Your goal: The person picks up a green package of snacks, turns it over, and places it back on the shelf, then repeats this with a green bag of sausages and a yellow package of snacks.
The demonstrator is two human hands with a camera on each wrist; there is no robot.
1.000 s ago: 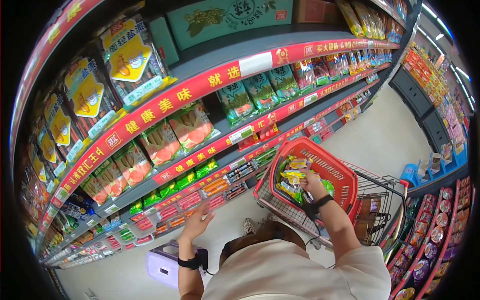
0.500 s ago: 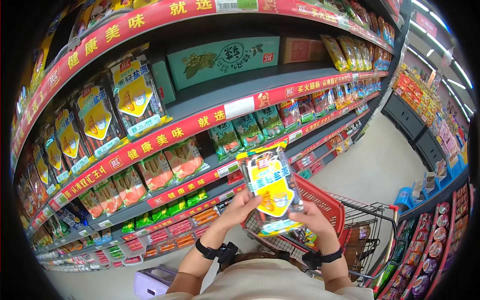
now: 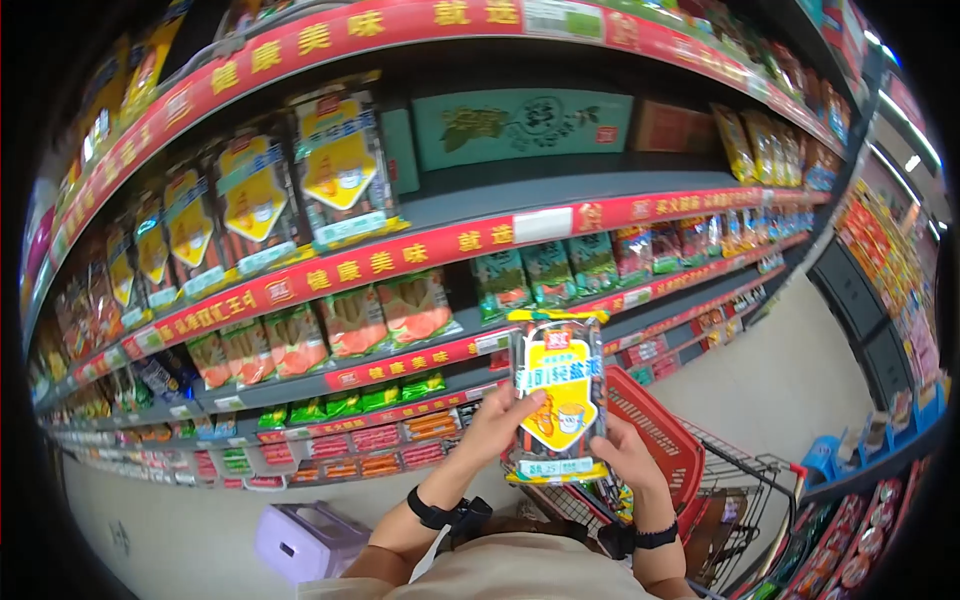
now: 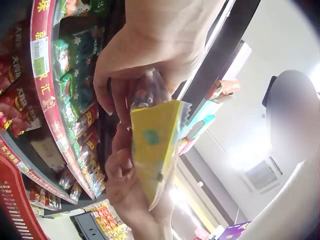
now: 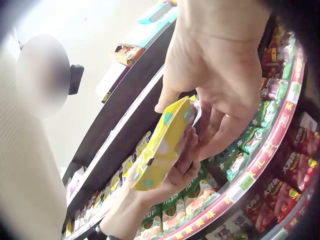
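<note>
Both hands hold a clear packet of sausages (image 3: 557,400) with a yellow and white label in front of the body, its printed face up toward the head camera. My left hand (image 3: 500,425) grips its left edge, the thumb lying across the label. On the lower right edge, my right hand (image 3: 632,458) grips it with the thumb on the front. The wrist views show the packet's yellow bottom end (image 4: 155,145) and fingers of both hands behind it. Below the packet, a red basket (image 3: 655,430) sits in a shopping cart (image 3: 740,500), partly hidden.
Similar sausage packets (image 3: 340,165) stand on the shelf ahead, left of a green box (image 3: 520,125). Lower shelves carry pink-and-green packs (image 3: 355,320) and teal packs (image 3: 545,270). A purple stool (image 3: 305,540) stands on the floor at left. More shelving (image 3: 850,540) lies at right.
One second ago my right hand was among packs in the basket and my left hand was empty. Both hands have since come together on the sausage packet, which now stands straighter in view.
</note>
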